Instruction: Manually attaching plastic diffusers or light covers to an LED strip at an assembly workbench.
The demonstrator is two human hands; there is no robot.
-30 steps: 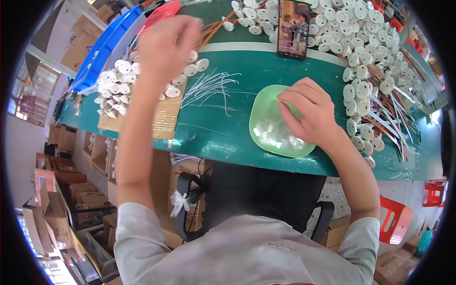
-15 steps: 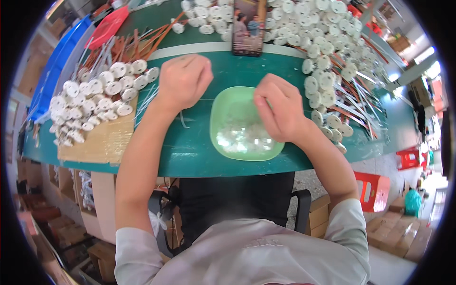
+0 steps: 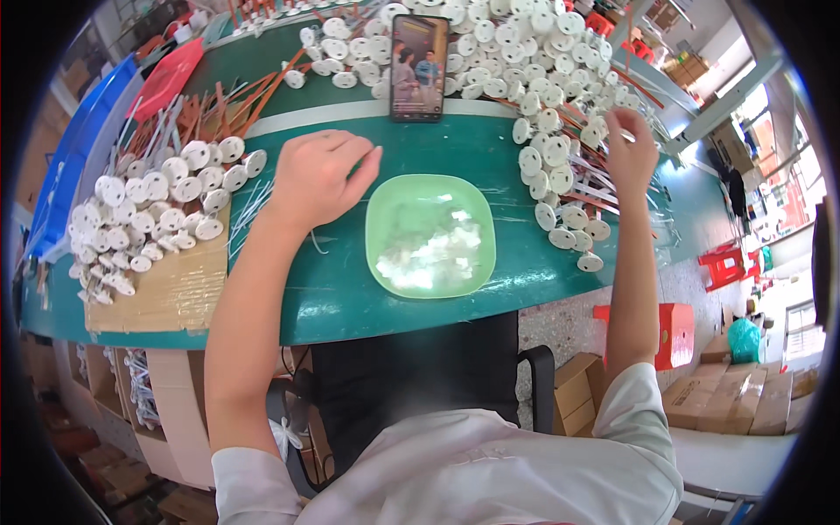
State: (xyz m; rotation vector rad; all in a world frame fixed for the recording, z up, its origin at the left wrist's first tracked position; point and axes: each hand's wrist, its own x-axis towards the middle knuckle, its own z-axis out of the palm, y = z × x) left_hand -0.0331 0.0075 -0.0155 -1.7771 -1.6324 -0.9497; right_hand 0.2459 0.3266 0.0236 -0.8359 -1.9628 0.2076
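Observation:
Over the left side of the green table, my left hand (image 3: 322, 178) is closed, its fingers curled and the thumb beside the index finger. Whatever it may hold is hidden. My right hand (image 3: 632, 156) is stretched out to the right, by a heap of white round discs with stems (image 3: 549, 162). Its fingers are bent, with a gap between thumb and index finger, and I see nothing held in it. Between my arms sits a light green dish (image 3: 385, 210) with small clear, shiny pieces (image 3: 437, 254) in it.
Further left, white discs with stems (image 3: 157, 188) lie on a flattened cardboard sheet (image 3: 166, 293). Behind them are a red tray (image 3: 166, 80) and a blue bin (image 3: 83, 144). A phone (image 3: 418, 70) stands upright at the back. A red stool (image 3: 674, 334) stands on the floor.
My right hand has left the dish and swung right to the heap of discs, its fingers loosening. My left hand stays over the table, thumb slightly further from the index finger. The view has shifted.

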